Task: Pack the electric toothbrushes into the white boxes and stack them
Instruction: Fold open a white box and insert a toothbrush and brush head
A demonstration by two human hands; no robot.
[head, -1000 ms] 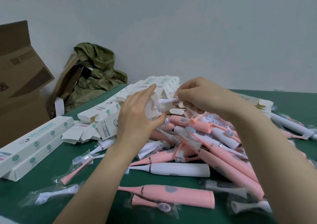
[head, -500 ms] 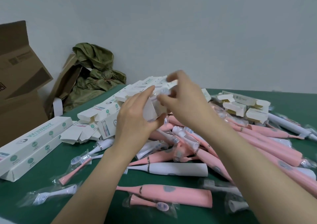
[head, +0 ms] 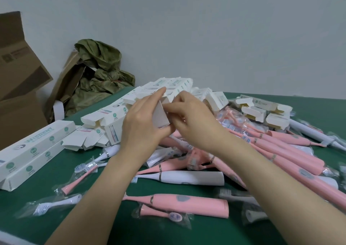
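Nearest us, low in the frame, a pink toothbrush [head: 187, 203] lies on the green table [head: 56, 171]. At centre our left hand [head: 142, 126] holds a white box [head: 160, 117], fingers curled round it, while our right hand [head: 194, 123] pinches its end. Beyond, open boxes [head: 104, 117] lie heaped.

Pale wall [head: 206, 29], green table [head: 56, 169]

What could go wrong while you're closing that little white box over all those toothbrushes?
1. The right hand pinches the end flap of the white box that the left hand holds; the thin card might crease or tear.
2. Both arms hang over the loose pink toothbrushes; a bump could perhaps roll some off the green table.
3. The heap of empty boxes just behind the hands might topple if nudged.
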